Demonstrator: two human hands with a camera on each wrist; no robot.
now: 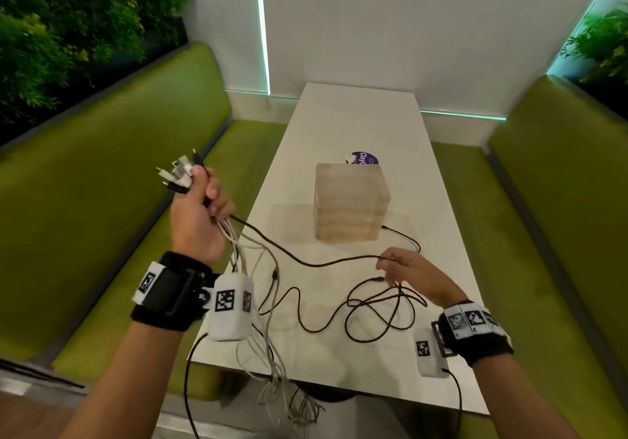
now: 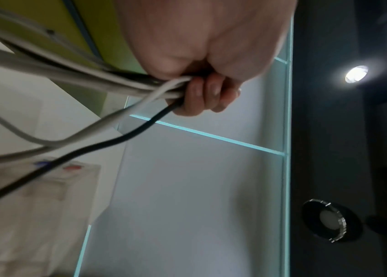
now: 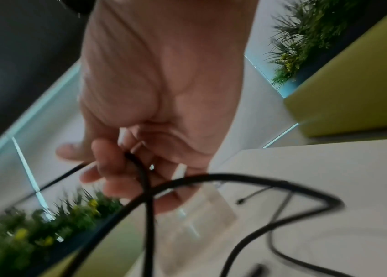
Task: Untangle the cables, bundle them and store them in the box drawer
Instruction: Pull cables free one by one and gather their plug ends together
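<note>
Left hand [image 1: 197,216] raised off the counter's [image 1: 356,126] left edge, grip clamped on a bunch of cables [image 1: 238,245], plug ends fanned out above the fist; white tails hang past the near edge. Right hand [image 1: 413,274] low over the counter, fingers pinching a black cable [image 1: 306,262] that runs across to the left fist. Its slack lies in crossed loops [image 1: 377,309] by the right wrist. Box [image 1: 350,206] stands mid-counter, drawer apparently closed. Judgement: untangling partly done; black cable, bundling and storing remain.
</note>
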